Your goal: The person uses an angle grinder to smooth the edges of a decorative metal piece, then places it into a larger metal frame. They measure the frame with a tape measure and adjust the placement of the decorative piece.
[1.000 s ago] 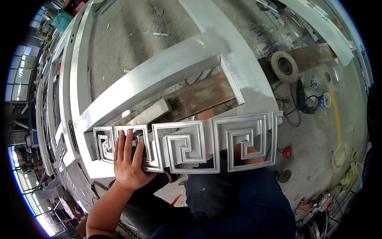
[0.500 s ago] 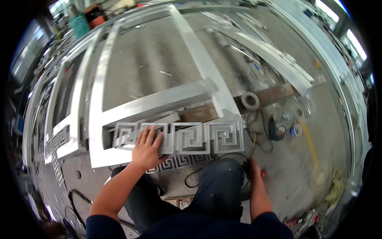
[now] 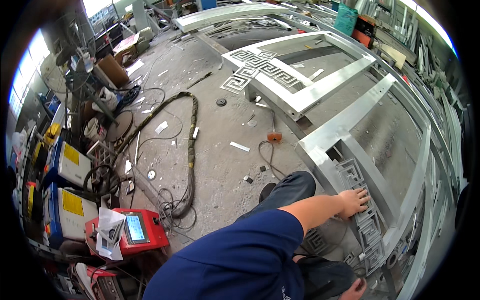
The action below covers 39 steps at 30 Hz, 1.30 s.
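My left hand (image 3: 354, 202) lies on a silver metal fretwork panel (image 3: 370, 227) with a square spiral pattern, its fingers spread over the bars. The panel is set along the lower side of a large silver metal frame (image 3: 382, 195). Low in the view, past my knee, my right hand (image 3: 354, 290) shows only in part; whether its fingers hold anything is hidden. Another fretwork piece (image 3: 315, 240) is partly visible below my left forearm. Farther off, a loose fretwork piece (image 3: 260, 67) rests across a second silver frame (image 3: 320, 97).
A thick wrapped cable (image 3: 192, 135) loops over the floor at left. Beside it stands a red machine (image 3: 150, 240) with a lit screen, near blue-and-white machines (image 3: 75, 207). An orange-headed tool (image 3: 274, 136) and a black disc (image 3: 221, 102) lie on the floor among scraps.
My view has swung to the left, bringing the floor cable and red machine into sight. My left hand stays flat on the fretwork panel. The right hand now shows only at the lower edge.
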{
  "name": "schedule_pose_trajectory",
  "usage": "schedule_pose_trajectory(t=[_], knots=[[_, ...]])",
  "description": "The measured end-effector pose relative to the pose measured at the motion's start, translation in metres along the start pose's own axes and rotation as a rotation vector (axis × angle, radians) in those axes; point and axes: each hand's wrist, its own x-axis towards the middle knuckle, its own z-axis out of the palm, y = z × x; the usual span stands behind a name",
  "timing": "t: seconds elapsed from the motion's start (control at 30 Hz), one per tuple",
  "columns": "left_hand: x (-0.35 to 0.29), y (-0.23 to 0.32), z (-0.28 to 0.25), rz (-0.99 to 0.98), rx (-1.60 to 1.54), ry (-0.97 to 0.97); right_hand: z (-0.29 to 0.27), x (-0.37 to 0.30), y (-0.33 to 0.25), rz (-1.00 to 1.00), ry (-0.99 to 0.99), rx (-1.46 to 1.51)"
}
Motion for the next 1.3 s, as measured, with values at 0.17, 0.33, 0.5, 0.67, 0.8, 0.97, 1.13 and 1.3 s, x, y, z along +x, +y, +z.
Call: schedule_pose_trajectory(t=[0.17,0.33,0.5,0.67,0.8,0.97,1.13,1.3], knots=[[-0.001,0.000,0.000,0.003,-0.038,0.016,0.050,0.062,-0.004,-0.313,-0.174,-0.081],[0.002,-0.005,-0.010,0.021,-0.048,-0.011,0.081,0.083,-0.043,-0.422,-0.309,-0.217],[0.003,0.001,-0.036,-0.006,-0.087,-0.122,0.094,0.090,-0.049,-0.354,-0.285,-0.311],[0.003,-0.006,-0.045,-0.022,-0.138,-0.151,0.083,0.102,-0.067,-0.360,-0.329,-0.333],[0.010,-0.016,-0.055,-0.051,-0.213,-0.198,0.076,0.117,-0.065,-0.428,-0.392,-0.336],[-0.013,-0.097,-0.064,-0.423,-0.249,0.192,0.069,0.128,-0.069,-0.384,-0.453,-0.290],[-0.046,-0.184,-0.080,-0.437,-0.107,-0.044,0.072,0.129,-0.065,-0.365,-0.450,-0.241],[-0.032,-0.193,-0.082,-0.278,0.054,-0.438,0.073,0.127,-0.063,-0.354,-0.443,-0.201]])
